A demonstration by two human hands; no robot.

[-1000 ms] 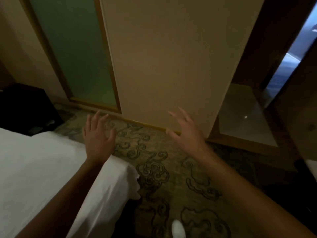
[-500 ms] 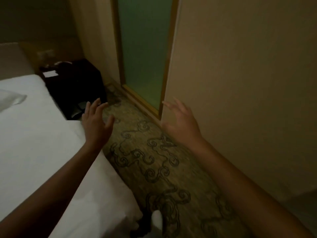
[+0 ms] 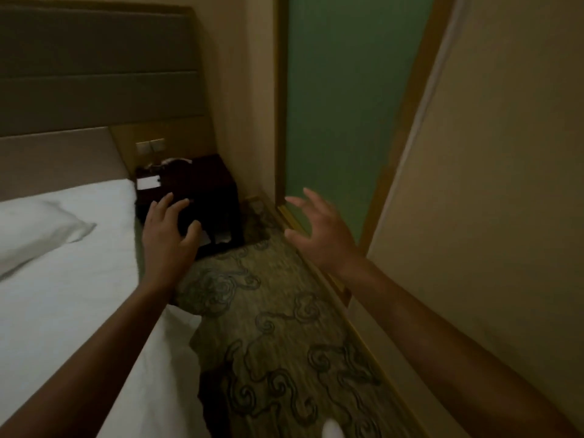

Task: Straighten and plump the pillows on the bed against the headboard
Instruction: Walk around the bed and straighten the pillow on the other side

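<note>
Both hands are out in front of the person, empty, each grip spread wide with nothing in it: the left hand (image 3: 167, 235) hangs with fingers fanned above the edge of the bed, in front of the dark wooden bedside cabinet (image 3: 202, 197), and the right hand (image 3: 319, 232) hangs over the aisle, fingers splayed and slightly bent, near the frosted green glass panel (image 3: 344, 99) in its wooden frame. Neither hand touches anything. Off to the left of the left hand, well apart from it, lies the soft white pillow (image 3: 38, 229), flat and slumped on the white bedsheet (image 3: 69, 298), its corner pointing toward the hand; it lies short of the padded grey-brown headboard (image 3: 94, 64) rather than propped against it, with a strip of sheet showing between them. From how things lie, I judge the task hardly begun: the pillow looks unplumped and unstraightened, and whether more pillows lie beyond the left edge of the view I cannot tell. What is left, by my reckoning, is everything: getting to the head of the bed, taking hold of the pillow, shaking it full and setting it upright against the headboard. Underfoot runs the green carpet with dark scroll patterns (image 3: 284, 343), and a plain beige wall (image 3: 505, 184) closes the right side.
</note>
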